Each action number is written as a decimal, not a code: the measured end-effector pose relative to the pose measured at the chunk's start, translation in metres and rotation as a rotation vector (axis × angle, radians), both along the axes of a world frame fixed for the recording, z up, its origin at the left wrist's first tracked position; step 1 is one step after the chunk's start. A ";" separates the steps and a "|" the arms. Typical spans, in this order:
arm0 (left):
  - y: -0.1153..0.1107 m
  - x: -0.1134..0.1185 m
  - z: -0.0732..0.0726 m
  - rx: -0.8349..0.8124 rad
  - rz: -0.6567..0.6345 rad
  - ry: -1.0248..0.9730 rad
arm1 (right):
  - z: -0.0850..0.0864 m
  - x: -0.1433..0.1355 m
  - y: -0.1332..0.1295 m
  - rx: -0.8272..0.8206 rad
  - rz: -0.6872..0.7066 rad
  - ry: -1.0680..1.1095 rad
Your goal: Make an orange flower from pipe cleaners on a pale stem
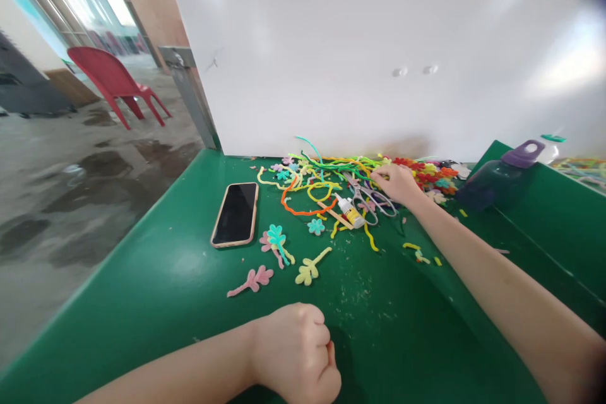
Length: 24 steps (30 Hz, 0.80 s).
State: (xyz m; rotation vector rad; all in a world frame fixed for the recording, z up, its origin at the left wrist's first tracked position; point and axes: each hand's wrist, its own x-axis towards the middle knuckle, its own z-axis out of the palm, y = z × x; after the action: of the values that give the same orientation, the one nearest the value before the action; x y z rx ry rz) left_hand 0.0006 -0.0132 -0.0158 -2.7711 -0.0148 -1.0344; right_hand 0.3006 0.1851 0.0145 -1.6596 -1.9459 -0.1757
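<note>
The left hand (300, 353) is curled into a fist on the near part of the green table (392, 341), while the right hand (396, 183) reaches to the far side, its fingers bent at the right part of a heap of fuzzy wires (326, 166), though I cannot tell whether they pinch one. Scissors (368, 194) and a small bottle (351, 211) lie just left of the right hand, red flowers (421, 172) sit beyond it, and a phone (235, 214) lies farther left, near a yellow wire leaf (307, 271).
</note>
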 end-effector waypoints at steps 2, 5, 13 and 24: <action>0.001 0.000 0.000 -0.003 0.000 0.003 | 0.004 0.000 -0.003 -0.012 -0.005 0.121; 0.001 0.001 0.000 -0.013 -0.004 -0.015 | 0.008 -0.003 -0.011 0.009 0.000 0.304; 0.004 0.001 0.002 -0.042 0.012 -0.021 | 0.021 -0.033 -0.049 0.076 0.199 0.694; 0.013 -0.002 0.000 -0.120 0.070 -0.031 | 0.016 -0.084 -0.135 -0.260 0.363 0.604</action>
State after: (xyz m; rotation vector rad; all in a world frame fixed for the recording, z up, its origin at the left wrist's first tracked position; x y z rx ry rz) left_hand -0.0017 -0.0002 -0.0155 -2.8376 -0.1828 -1.0933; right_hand 0.2170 0.0505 0.0309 -1.2668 -1.7885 0.6658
